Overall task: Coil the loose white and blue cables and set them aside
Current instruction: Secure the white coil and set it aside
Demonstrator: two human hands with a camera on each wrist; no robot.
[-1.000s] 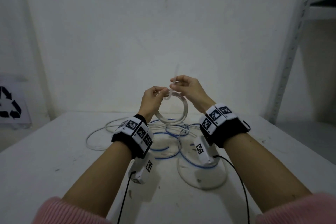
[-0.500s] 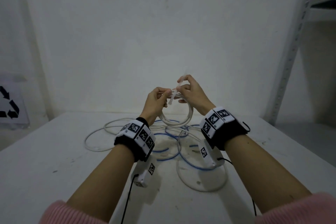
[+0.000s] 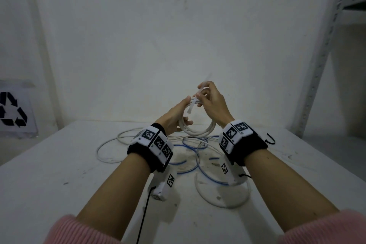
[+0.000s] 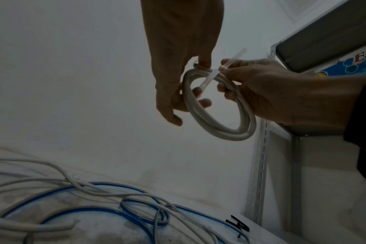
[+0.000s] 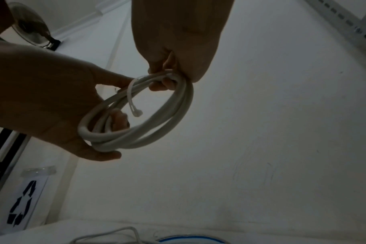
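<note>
Left hand (image 3: 174, 118): raised above the far middle of the table, fingers curled round the left side of the white cable coil (image 3: 200, 131), fingertips poking through the ring, thumb on its outer edge.
Right hand (image 3: 212, 105): just right of the left hand, thumb and fingers pinched on the cable tie (image 3: 195, 103) at the top of the coil; lower fingers also wrap the coil's upper strands.
White cable coil: several turns bunched into one ring, held in the air between both hands, hanging roughly upright, clear of the table.
Cable tie: a thin pale strip crossing the top of the coil; one end sticks up past the right fingers, the end with the small head hangs down inside the ring.
Loose white cables (image 3: 111, 148): lying in open loops on the table, below and left of the hands, with a thicker white loop near the right wrist.
Blue cable (image 4: 107, 213): uncoiled, in tangled loops on the table under the hands, crossed with the white ones.
Table (image 3: 49, 174): white, scuffed.
Metal shelving (image 3: 320, 61): at the far right.
Recycling sign (image 3: 11, 112): far left, against the wall.
Sleeves (image 3: 79, 232): pink, pushed up the forearms.
</note>
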